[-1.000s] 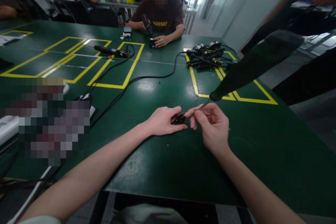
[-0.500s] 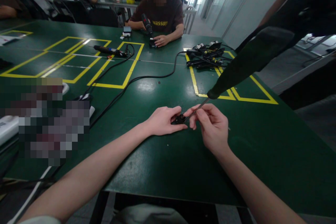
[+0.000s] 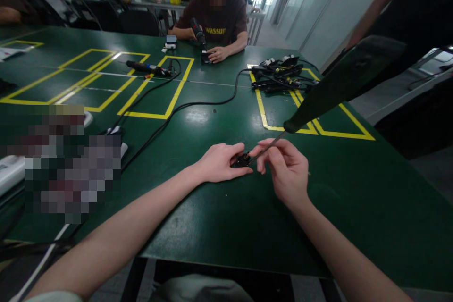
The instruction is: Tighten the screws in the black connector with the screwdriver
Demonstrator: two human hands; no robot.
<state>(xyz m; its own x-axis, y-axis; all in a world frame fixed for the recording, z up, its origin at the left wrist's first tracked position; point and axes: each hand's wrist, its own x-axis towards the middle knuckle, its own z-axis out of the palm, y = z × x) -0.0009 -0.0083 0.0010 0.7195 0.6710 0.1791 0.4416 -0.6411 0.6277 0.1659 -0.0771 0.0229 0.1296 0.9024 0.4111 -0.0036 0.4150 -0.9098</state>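
Observation:
On the green table [image 3: 198,217], my left hand [image 3: 221,163] grips a small black part [image 3: 242,160] between thumb and fingers. Its exact kind is too small to make out. My right hand [image 3: 286,167] pinches the thin metal shaft of a screwdriver [image 3: 318,92] between thumb and fingers. The dark handle tilts up to the right, away from the hand. The tip of the shaft comes down at the right end of the black part; whether it touches is hidden by the fingers.
A bundle of black cables [image 3: 279,73] lies at the back right within yellow tape. One cable [image 3: 198,103] runs across to the left. An electric screwdriver [image 3: 146,67] lies at the back left. Opposite, a person [image 3: 212,19] holds a power tool [image 3: 198,33]. Another person stands at right.
The screwdriver's handle has shifted slightly to the right, with its shaft still in my right hand. My left hand and the black part stay in place. The standing person has moved a little.

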